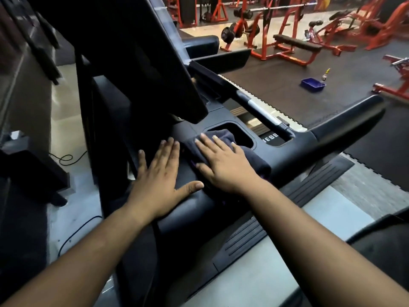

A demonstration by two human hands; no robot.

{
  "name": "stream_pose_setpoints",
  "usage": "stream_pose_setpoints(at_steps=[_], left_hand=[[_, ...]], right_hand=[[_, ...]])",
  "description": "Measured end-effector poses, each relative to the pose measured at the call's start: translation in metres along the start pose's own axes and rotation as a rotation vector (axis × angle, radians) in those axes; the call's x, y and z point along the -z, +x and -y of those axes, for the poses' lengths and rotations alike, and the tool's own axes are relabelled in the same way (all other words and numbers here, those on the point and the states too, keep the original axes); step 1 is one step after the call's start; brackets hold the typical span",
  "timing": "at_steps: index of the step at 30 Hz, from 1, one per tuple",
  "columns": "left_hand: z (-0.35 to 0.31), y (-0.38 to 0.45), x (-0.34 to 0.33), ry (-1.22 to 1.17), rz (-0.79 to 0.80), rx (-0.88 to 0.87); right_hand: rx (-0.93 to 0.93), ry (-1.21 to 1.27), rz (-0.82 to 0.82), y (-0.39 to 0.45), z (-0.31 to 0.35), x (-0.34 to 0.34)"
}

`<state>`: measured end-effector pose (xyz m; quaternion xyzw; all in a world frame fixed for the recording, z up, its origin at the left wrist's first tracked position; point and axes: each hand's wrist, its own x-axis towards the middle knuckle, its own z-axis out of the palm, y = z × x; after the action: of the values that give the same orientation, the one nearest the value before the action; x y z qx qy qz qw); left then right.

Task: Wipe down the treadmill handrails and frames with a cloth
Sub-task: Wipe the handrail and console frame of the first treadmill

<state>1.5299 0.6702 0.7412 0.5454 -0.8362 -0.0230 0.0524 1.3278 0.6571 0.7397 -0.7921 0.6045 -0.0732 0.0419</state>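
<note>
My right hand [223, 167] presses flat, fingers straight, on a dark cloth [223, 138] at the treadmill console [287, 156] tray's near edge. My left hand [159, 173] rests flat beside it, holding nothing.

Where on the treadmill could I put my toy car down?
Bare shelf lies left of the left hand, toward the screen. The pocket is partly filled by the cloth under the right hand. The handrail is round, probably too slippery.

Black treadmill console ledge [294, 156], dark cloth [225, 138] lying on it beside a recessed cup holder [243, 131]
</note>
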Motion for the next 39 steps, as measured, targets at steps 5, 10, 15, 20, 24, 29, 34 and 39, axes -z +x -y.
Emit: stream_pose_setpoints(at_steps=[5,10,15,20,24,29,34,39], left_hand=[[0.001,0.0,-0.006,-0.047,-0.025,-0.088],[0.0,0.002,-0.004,-0.067,-0.026,-0.089],[0.003,-0.002,-0.006,-0.065,-0.056,-0.137],[0.007,0.002,-0.011,-0.237,-0.195,-0.137],[0.015,0.002,-0.019,-0.639,-0.481,-0.157],[0.018,-0.004,-0.021,-0.739,-0.57,-0.208],[0.015,-0.001,-0.022,-0.469,-0.423,-0.206],[0.007,0.002,-0.009,-0.156,-0.118,-0.157]], right_hand=[[0.147,-0.023,-0.029,-0.045,-0.011,-0.007],[-0.217,0.03,0.003,0.026,0.016,0.008],[0.012,-0.027,-0.064,-0.035,0.021,-0.01],[-0.241,0.007,-0.043,-0.011,-0.032,0.002],[-0.233,0.063,-0.116,-0.012,0.048,-0.017],[0.099,0.008,-0.131,-0.044,0.025,-0.022],[-0.274,-0.006,-0.06,-0.013,0.005,-0.007],[-0.085,0.026,-0.152,-0.048,0.017,-0.022]])
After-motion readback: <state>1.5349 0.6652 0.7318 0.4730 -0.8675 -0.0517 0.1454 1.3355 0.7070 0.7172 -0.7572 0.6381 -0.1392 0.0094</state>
